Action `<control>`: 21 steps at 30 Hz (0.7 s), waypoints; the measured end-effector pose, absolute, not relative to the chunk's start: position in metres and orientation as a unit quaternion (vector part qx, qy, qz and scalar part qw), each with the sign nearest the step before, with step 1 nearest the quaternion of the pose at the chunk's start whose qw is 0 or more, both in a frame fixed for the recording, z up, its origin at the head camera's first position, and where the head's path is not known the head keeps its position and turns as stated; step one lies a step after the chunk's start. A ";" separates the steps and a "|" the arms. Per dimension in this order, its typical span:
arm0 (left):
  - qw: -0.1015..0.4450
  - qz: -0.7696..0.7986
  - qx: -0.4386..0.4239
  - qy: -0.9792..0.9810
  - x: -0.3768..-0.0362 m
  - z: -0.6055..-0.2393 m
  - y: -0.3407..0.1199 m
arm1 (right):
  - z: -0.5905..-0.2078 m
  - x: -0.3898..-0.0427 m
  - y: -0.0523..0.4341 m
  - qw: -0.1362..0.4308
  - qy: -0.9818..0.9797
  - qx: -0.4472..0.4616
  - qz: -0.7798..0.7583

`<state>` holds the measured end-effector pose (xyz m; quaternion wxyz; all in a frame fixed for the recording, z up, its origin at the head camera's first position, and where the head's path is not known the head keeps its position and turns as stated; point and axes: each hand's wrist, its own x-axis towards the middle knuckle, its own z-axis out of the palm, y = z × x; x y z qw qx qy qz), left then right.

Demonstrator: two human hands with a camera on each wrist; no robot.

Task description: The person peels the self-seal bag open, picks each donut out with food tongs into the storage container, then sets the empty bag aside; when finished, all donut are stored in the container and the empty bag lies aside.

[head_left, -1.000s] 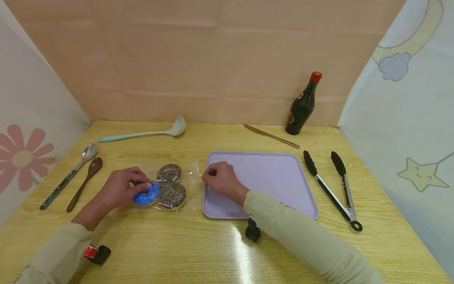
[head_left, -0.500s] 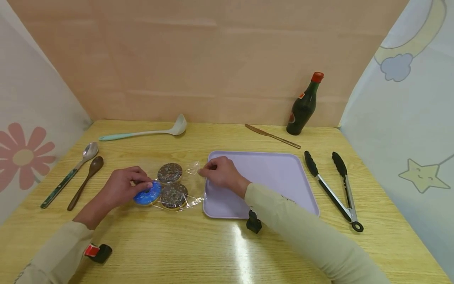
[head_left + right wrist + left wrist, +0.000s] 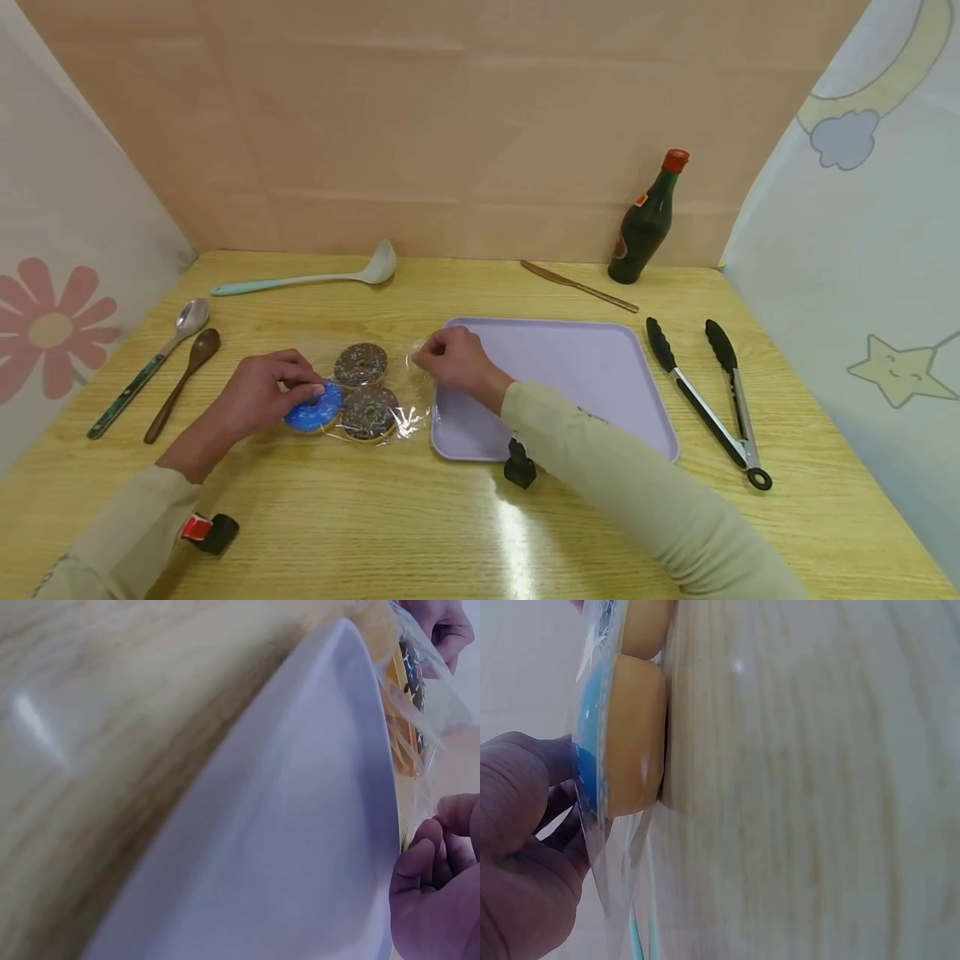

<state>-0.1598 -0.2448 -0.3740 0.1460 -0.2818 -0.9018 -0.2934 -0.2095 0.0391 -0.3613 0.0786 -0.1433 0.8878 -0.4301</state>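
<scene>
I see a clear plastic bag point(image 3: 352, 387) lying flat on the wooden table point(image 3: 420, 533), just left of the lilac tray point(image 3: 570, 367). Inside it are three doughnuts: a blue one point(image 3: 313, 409) at the near left, a chocolate sprinkled one point(image 3: 369, 412) touching it on the right, and a second chocolate one point(image 3: 361, 363) just behind them.

My left hand point(image 3: 258, 393) rests on the bag's left end, fingers curled, fingertips pressing down on the blue doughnut through the film. In the left wrist view the fingers point(image 3: 525, 825) lie against the blue icing with the film between; the doughnut's pale underside sits on the table.

My right hand point(image 3: 450, 360) is at the bag's right edge, over the tray's near left corner. Thumb and fingers are curled together and pinch the loose film there. The right wrist view shows curled fingertips point(image 3: 431, 862) beside the tray's rim, with crinkled film beyond; the pinch point itself is not clear in that view.

Around: a ladle point(image 3: 307, 278) at the far left, a metal spoon point(image 3: 146, 367) and a wooden spoon point(image 3: 182, 383) side by side on the left, a knife point(image 3: 577, 286) and a dark bottle point(image 3: 647, 221) at the far right, tongs point(image 3: 708, 400) right of the tray.
</scene>
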 end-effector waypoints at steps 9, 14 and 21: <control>0.148 -0.294 -0.286 -0.900 -0.161 -0.374 -0.245 | -0.367 -0.208 0.052 0.021 0.882 -0.141 -0.449; 0.150 -0.290 -0.284 -0.901 -0.161 -0.374 -0.247 | -0.367 -0.208 0.059 0.013 0.883 -0.138 -0.448; 0.145 -0.287 -0.281 -0.904 -0.160 -0.374 -0.247 | -0.367 -0.206 0.068 0.005 0.904 -0.129 -0.408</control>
